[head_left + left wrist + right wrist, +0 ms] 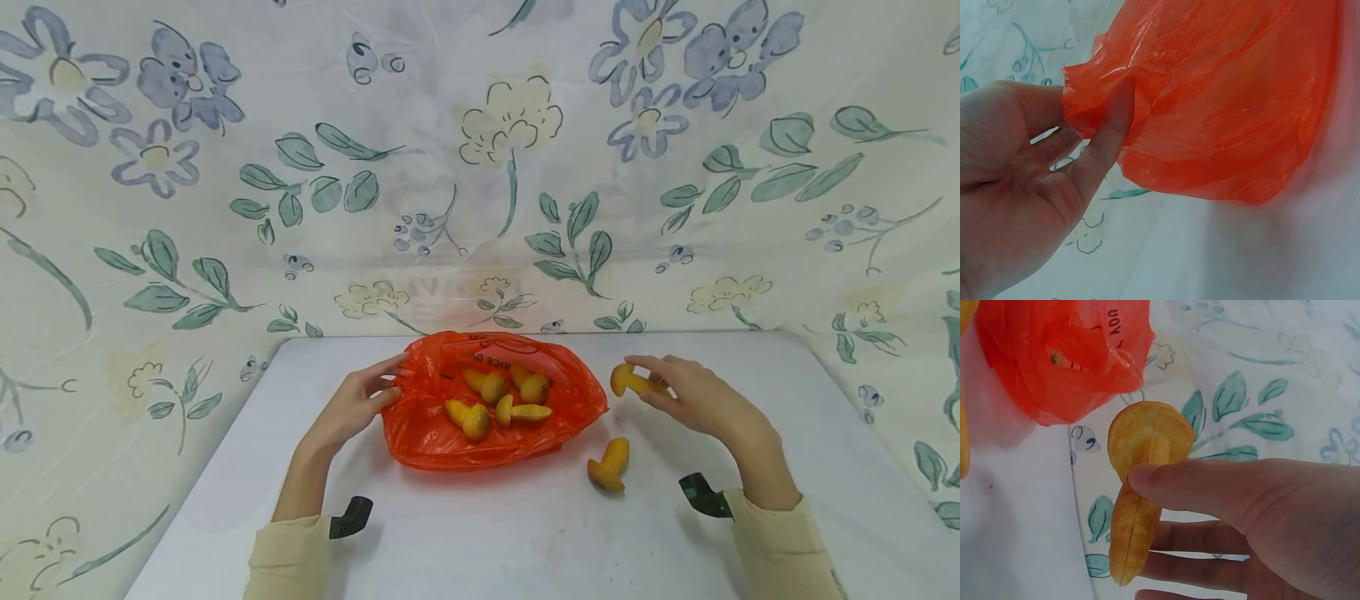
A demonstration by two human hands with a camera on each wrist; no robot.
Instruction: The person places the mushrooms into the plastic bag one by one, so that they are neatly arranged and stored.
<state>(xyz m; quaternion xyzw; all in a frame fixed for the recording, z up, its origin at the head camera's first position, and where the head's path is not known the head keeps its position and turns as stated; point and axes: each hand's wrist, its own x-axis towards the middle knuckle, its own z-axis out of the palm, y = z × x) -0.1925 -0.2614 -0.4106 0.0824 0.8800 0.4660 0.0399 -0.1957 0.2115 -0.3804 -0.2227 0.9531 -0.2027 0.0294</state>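
Observation:
A red plastic bag lies with its mouth spread, and several yellow mushrooms rest inside. At its left edge my left hand pinches the plastic between thumb and fingers; in the left wrist view the bag's rim folds around the fingertips. My right hand holds one yellow mushroom just right of the bag, thumb on the stem below the round cap. Another mushroom lies on the table below that hand, apart from the bag.
The white table has its far edge behind the bag. A floral cloth hangs behind and at both sides. Dark camera mounts stick out at both sleeve cuffs.

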